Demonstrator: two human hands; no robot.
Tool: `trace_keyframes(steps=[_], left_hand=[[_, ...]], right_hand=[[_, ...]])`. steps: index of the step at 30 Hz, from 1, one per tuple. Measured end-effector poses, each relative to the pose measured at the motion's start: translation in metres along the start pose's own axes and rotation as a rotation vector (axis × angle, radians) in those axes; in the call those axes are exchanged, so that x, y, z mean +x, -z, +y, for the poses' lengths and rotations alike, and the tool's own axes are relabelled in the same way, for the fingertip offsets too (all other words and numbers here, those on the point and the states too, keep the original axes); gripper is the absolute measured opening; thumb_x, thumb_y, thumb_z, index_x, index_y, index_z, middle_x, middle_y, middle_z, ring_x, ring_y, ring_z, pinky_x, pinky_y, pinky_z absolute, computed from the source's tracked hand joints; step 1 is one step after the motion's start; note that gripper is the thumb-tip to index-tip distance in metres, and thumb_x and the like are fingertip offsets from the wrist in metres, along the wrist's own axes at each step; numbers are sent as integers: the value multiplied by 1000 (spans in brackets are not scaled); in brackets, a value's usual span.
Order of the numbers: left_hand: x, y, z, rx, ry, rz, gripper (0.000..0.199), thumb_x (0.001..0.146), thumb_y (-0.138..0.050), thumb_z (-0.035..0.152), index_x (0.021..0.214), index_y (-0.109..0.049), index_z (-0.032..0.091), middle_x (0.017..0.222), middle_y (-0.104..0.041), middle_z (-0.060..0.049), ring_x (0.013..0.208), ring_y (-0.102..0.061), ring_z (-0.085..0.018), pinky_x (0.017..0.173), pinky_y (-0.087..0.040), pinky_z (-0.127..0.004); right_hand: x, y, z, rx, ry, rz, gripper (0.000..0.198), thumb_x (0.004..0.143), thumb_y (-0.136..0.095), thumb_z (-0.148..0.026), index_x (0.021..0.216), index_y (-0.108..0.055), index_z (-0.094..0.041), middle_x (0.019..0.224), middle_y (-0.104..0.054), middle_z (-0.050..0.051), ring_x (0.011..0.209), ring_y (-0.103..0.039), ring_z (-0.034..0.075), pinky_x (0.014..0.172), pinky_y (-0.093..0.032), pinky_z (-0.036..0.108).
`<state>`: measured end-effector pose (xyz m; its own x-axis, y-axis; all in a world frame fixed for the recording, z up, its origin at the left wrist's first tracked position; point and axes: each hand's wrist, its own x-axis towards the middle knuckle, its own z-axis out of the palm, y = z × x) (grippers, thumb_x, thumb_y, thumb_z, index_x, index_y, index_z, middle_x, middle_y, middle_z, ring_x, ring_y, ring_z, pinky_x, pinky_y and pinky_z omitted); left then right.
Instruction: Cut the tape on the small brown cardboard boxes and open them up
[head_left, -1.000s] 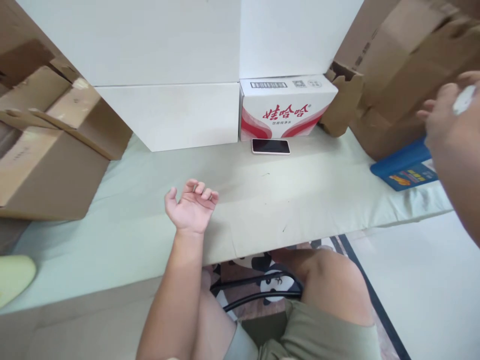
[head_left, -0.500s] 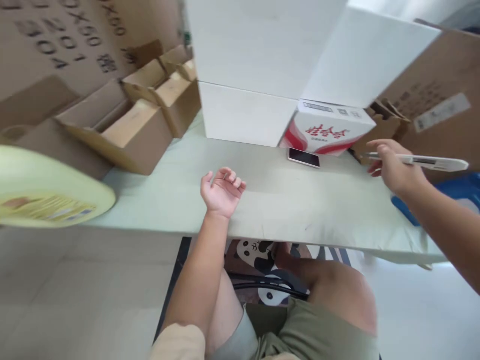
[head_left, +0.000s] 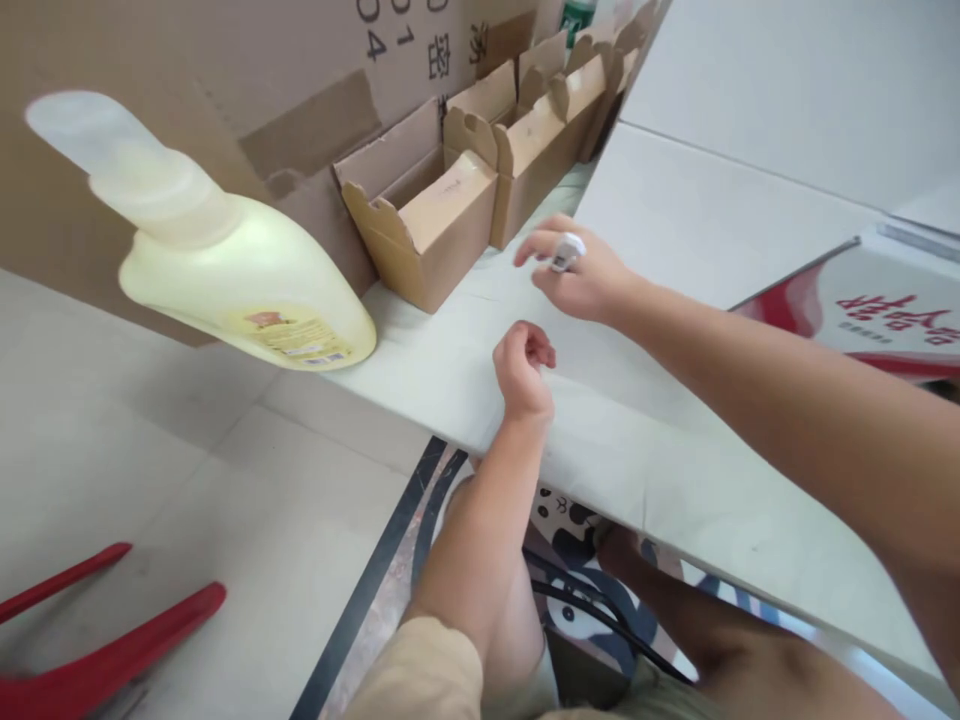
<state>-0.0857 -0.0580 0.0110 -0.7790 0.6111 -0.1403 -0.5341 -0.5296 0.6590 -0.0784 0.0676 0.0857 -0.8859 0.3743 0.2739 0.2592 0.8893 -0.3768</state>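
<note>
My right hand point(head_left: 581, 270) is above the table toward the cardboard boxes. Its fingers are closed round a slim white pen-shaped tool point(head_left: 568, 252), seen nearly end-on, with a small grey patch near its end; its exact kind is unclear. Just nearer to me, my left hand point(head_left: 523, 370) hovers over the table edge, fingers loosely curled with a gap inside and nothing in them. Beyond my right hand an open brown cardboard box point(head_left: 457, 225) stands on the pale green tabletop point(head_left: 637, 420).
A yellow pump bottle point(head_left: 255, 280) stands at the table's left end. More open boxes point(head_left: 555, 130) line the back, before a large printed carton point(head_left: 225, 60). White boxes point(head_left: 697, 210) and a red-and-white box point(head_left: 885, 310) are at right. Red legs point(head_left: 150, 640) rest on the floor.
My view has turned left. My right hand has swung left with the white tool, from the table's right side to near my left hand. My left hand's fingers have curled in more.
</note>
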Motion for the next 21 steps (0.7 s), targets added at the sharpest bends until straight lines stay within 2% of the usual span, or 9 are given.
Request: trace_keyframes(steps=[3, 6, 9, 11, 14, 16, 17, 19, 21], left_hand=[[15, 5, 12, 25, -154, 261, 38, 88, -45, 27, 51, -38, 21, 50, -28, 5, 46, -31, -9, 57, -36, -25], [24, 10, 27, 59, -294, 335, 38, 89, -43, 25, 52, -33, 21, 52, -27, 5, 48, -30, -9, 60, -38, -26], [28, 17, 35, 68, -363, 350, 36, 87, -44, 23, 53, -32, 22, 52, -25, 5, 48, -28, -10, 59, -37, -27], [27, 24, 38, 112, -439, 365, 35, 87, -43, 22, 53, -33, 22, 52, -25, 5, 47, -28, -11, 57, -34, -29], [18, 30, 45, 342, -802, 295, 35, 91, -48, 27, 57, -38, 22, 57, -32, 2, 55, -38, -14, 61, -34, -32], [10, 31, 53, 491, -1104, 208, 34, 92, -52, 35, 62, -43, 23, 63, -36, 1, 64, -44, -18, 69, -39, -35], [6, 30, 57, 518, -1199, 189, 33, 94, -51, 37, 65, -44, 23, 66, -36, 0, 67, -45, -19, 72, -41, -37], [2, 27, 63, 497, -1275, 220, 29, 95, -50, 35, 69, -44, 24, 69, -34, 0, 70, -45, -20, 76, -42, -39], [3, 26, 63, 494, -1202, 259, 25, 97, -48, 36, 75, -46, 24, 75, -38, -1, 77, -49, -20, 84, -45, -41]], right_hand=[[53, -30, -34, 99, 161, -98, 25, 84, -54, -18, 98, -74, -23, 135, -65, 5, 131, -61, 29, 119, -47, 50], [89, -55, -71, 104, 205, -178, 23, 84, -55, -20, 98, -73, -26, 134, -68, 1, 135, -60, 31, 121, -43, 55], [103, -67, -95, 53, 122, -228, 20, 85, -56, -20, 97, -71, -24, 124, -72, 2, 131, -63, 33, 120, -42, 62], [96, -66, -97, 30, 25, -207, 22, 89, -51, -19, 96, -71, -23, 116, -74, 2, 128, -65, 32, 119, -44, 62], [57, -52, -76, 40, -49, -97, 25, 93, -47, -19, 93, -72, -22, 114, -75, 2, 131, -65, 32, 118, -47, 58], [11, -36, -54, 76, -54, 40, 23, 93, -51, -21, 92, -74, -24, 117, -75, 4, 131, -65, 31, 121, -45, 56], [-16, -25, -42, 128, -45, 94, 22, 94, -53, -24, 94, -75, -25, 121, -75, 5, 132, -65, 30, 122, -46, 54], [-78, -1, -23, 222, 15, 158, 23, 97, -56, -31, 95, -78, -27, 120, -77, 6, 130, -67, 30, 120, -49, 52], [-143, 24, -12, 224, 74, 153, 26, 99, -55, -32, 94, -81, -29, 107, -80, 5, 119, -72, 29, 117, -52, 53]])
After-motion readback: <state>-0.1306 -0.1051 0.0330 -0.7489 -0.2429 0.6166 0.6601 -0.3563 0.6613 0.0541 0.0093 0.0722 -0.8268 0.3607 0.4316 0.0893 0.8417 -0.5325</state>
